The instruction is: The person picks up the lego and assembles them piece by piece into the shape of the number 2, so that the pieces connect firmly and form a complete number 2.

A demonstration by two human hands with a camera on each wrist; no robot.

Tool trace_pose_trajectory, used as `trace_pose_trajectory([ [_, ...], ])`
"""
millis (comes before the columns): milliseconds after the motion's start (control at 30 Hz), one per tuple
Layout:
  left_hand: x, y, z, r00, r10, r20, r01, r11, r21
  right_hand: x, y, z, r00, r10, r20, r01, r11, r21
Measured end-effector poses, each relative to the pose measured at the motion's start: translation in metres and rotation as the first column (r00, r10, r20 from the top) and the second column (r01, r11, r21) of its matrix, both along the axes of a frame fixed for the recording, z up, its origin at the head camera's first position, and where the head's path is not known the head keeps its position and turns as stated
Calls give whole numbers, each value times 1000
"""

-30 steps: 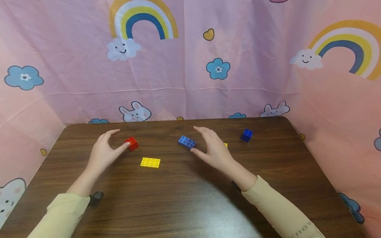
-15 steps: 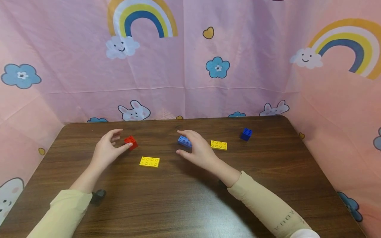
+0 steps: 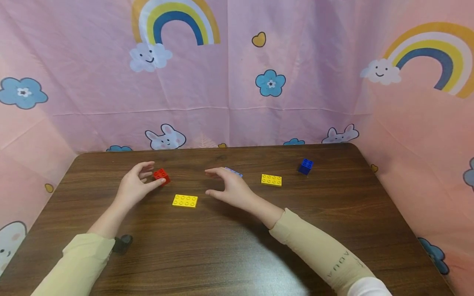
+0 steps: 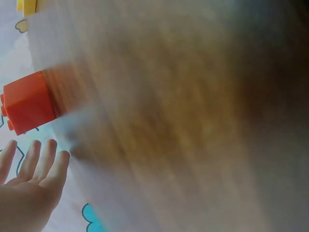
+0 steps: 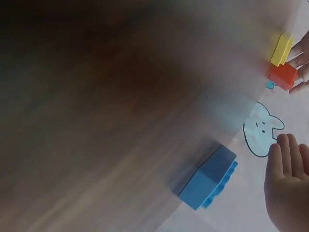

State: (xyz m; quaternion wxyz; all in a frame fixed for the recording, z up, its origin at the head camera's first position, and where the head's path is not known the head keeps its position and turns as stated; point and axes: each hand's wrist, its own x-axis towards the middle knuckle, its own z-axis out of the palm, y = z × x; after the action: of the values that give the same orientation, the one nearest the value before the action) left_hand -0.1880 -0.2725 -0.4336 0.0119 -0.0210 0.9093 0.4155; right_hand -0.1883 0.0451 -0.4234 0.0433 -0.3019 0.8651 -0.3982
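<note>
My left hand [image 3: 135,185], fingers spread and thumb apart, is beside a small red toy brick [image 3: 161,174]. From the head, the thumb overlaps the brick's front edge; in the left wrist view a gap shows between the fingers and the red brick [image 4: 30,104]. Over mid-table, my right hand [image 3: 235,189] holds nothing, its thumb apart from its extended fingers. Behind it a light blue brick [image 3: 235,172] is mostly hidden, but in the right wrist view the blue brick [image 5: 207,179] stands clear of the hand. A yellow brick [image 3: 185,201] lies between the two hands.
Another yellow brick [image 3: 271,180] lies right of my right hand, and a small dark blue brick [image 3: 305,166] sits farther right. The brown wooden table [image 3: 222,255] ends at a pink patterned cloth [image 3: 207,90] behind it.
My right hand has moved left, passing in front of the light blue brick and uncovering the right yellow brick. My left hand has shifted slightly right, closer to the red brick.
</note>
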Motion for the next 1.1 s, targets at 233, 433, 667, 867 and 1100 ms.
trace_pose_trajectory([
  [233, -2, 0, -2, 1000, -9, 7, 9, 1000, 1, -5, -12, -3, 997, 41, 67, -44, 998, 46],
  [433, -3, 1, -4, 1000, -25, 9, 25, 1000, -10, -8, -22, -3, 980, 73, 186, -86, 995, 59],
  [667, -5, -1, -7, 999, -35, 16, 35, 999, -11, -12, -32, -5, 963, 104, 250, -119, 992, 44],
  [867, -6, -2, -7, 999, -30, 36, 30, 1000, 7, -15, -41, -8, 943, 104, 317, -121, 992, 37],
  [1100, -7, -3, -5, 998, -25, 59, 25, 1000, 0, -20, -48, -12, 925, 97, 368, -113, 993, 24],
])
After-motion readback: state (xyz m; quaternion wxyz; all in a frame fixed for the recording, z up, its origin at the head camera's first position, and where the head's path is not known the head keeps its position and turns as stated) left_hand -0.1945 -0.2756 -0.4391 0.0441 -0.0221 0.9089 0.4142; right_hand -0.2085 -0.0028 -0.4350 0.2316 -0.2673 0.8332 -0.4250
